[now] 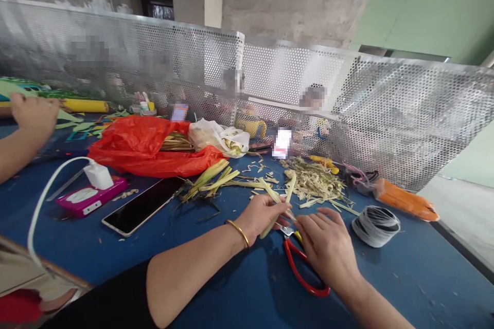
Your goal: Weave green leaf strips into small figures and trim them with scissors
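My left hand (261,216), with a gold bangle at the wrist, is closed on pale green leaf strips (286,191) that cross just above my fingers. My right hand (328,244) lies beside it with its fingers curled, touching the same strips near their lower ends; I cannot make out whether it grips them. Red-handled scissors (303,267) lie on the blue table (216,267) under and between both hands. A pile of cut leaf scraps (314,181) sits just beyond my hands.
A red plastic bag (142,146) and a white bag (222,136) hold more leaves. A phone (142,205), a pink power bank (90,198) with white charger, a wire coil (376,225) and an orange tool (405,198) lie around. Another person's hand (33,115) is at far left. A perforated metal screen (386,113) stands behind.
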Action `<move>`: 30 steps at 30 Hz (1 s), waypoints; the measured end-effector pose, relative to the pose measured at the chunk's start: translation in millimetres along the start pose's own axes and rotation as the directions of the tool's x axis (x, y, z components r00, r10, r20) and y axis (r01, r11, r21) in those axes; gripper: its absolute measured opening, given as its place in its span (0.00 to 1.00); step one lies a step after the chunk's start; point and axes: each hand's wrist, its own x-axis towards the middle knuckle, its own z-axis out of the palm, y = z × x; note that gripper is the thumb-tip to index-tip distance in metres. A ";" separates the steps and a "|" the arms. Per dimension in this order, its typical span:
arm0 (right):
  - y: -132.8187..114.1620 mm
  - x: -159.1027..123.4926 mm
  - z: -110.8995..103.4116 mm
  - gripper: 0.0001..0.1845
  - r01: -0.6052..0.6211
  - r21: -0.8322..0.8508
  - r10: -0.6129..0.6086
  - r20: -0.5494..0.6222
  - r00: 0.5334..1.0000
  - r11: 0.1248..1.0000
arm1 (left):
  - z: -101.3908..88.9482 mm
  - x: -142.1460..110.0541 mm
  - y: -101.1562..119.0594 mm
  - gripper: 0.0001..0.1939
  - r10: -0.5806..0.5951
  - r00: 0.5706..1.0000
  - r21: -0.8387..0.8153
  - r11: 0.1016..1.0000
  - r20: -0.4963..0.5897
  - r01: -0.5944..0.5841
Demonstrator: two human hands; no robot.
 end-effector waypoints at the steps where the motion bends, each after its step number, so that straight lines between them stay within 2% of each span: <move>1: -2.4 -0.3 -1.2 0.15 0.028 0.026 -0.028 0.003 1.000 0.999 | 0.5 -0.2 -0.2 0.18 0.007 1.000 0.017 1.000 0.003 -0.007; 3: -4.0 -0.9 -4.1 0.16 0.050 0.143 -0.055 0.031 0.998 0.988 | 0.6 -0.7 0.6 0.17 0.006 1.000 0.013 1.000 0.028 -0.006; 4: -2.7 -1.1 -5.2 0.16 0.019 0.234 -0.029 0.041 0.999 0.972 | 0.3 -0.9 1.4 0.17 0.005 0.999 0.002 1.000 0.034 -0.005; 6: 4.2 -1.0 -5.9 0.18 -0.145 0.438 0.141 0.043 0.989 0.887 | -1.0 -1.0 3.5 0.16 0.001 0.999 -0.035 0.999 0.037 0.001; 8: 14.6 -0.2 -3.4 0.19 -0.333 0.575 0.380 0.042 0.924 0.747 | -2.5 -0.8 5.4 0.14 -0.024 0.998 -0.089 0.996 0.065 0.029; 9: 19.7 0.5 -1.1 0.17 -0.392 0.598 0.456 0.049 0.889 0.700 | -3.3 -0.7 5.9 0.13 -0.039 0.994 -0.120 0.991 0.101 0.051; 10: 23.9 1.2 1.5 0.15 -0.418 0.596 0.478 0.065 0.876 0.686 | -4.1 -0.6 6.0 0.13 -0.050 0.987 -0.148 0.986 0.151 0.073; 14: 27.8 3.1 10.6 0.13 -0.335 0.560 0.277 0.188 0.942 0.758 | -7.5 0.0 4.1 0.12 -0.071 0.936 -0.195 0.970 0.344 0.145; 17: 23.6 1.9 13.3 0.13 -0.305 0.527 0.222 0.215 0.951 0.794 | -10.5 1.0 3.0 0.13 -0.070 0.908 -0.187 0.969 0.412 0.159; 21: 21.2 -1.2 14.2 0.16 -0.220 0.375 0.183 0.134 0.974 0.900 | -12.5 1.4 2.8 0.16 -0.137 0.889 -0.153 0.963 0.438 0.223; 24: 19.7 -2.5 14.0 0.18 -0.107 0.216 0.093 0.074 0.993 0.971 | -11.8 1.2 1.1 0.16 -0.159 0.889 -0.151 0.958 0.430 0.244; 27: 19.1 -2.3 12.6 0.16 -0.001 0.102 -0.004 0.047 0.999 0.995 | -10.1 1.1 -2.1 0.15 -0.155 0.891 -0.162 0.956 0.427 0.245; 30: 21.5 -1.2 11.5 0.14 0.040 0.055 -0.040 0.011 0.999 0.998 | -9.2 0.2 -4.5 0.13 -0.149 0.890 -0.174 0.954 0.431 0.244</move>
